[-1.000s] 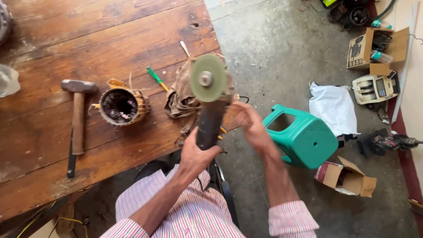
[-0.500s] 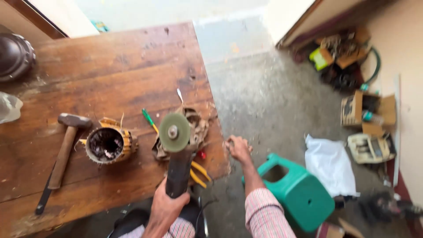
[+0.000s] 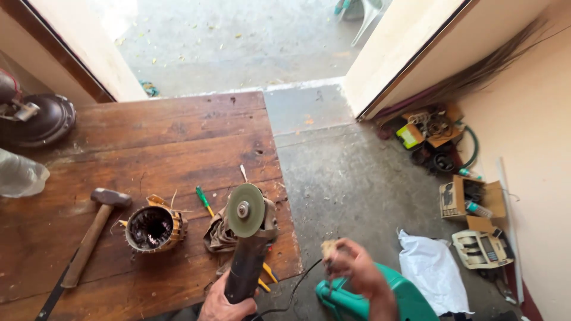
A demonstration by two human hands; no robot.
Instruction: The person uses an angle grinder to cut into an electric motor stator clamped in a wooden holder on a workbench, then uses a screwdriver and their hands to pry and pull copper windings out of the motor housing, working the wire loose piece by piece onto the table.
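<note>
1. Here, head view, only one view on record. The left hand (image 3: 221, 300) has its fingers wrapped tight round the dark body of an angle grinder (image 3: 245, 252), held nearly upright at the near edge of the wooden surface (image 3: 178, 137).
2. The grinder's green disc (image 3: 245, 210) faces up toward the camera, centre nut visible. The disc is clear of any workpiece, touching nothing. No sparks or dust seen, and the disc surface reads sharp, so I judge it idle.
3. The right hand (image 3: 351, 270) is off the surface, out over the concrete floor (image 3: 339, 178), fingers curled narrow round a small pale object; too small and blurred to identify. It hangs just above a green plastic stool (image 3: 369, 300).
4. A black cord (image 3: 297, 288) trails from the grinder base toward the right hand.
5. On the surface, behind the grinder: a crumpled brown rag (image 3: 219, 235), touching or just behind the tool. Left of it, a motor stator (image 3: 151, 229) with dark windings and loose copper strands, standing open end up. Beside that, a hammer (image 3: 89, 235) lying flat, and a green-handled screwdriver (image 3: 204, 201) between stator and rag.
6. Progress, as a judgement: grinder in hand and raised but not applied. The stator shows no fresh cut that I can make out. Cutting or grinding contact appears not yet made; setting-up stage only.
7. Elsewhere: cardboard boxes (image 3: 470, 202) and a white cloth (image 3: 434, 267) on the floor by the wall.
</note>
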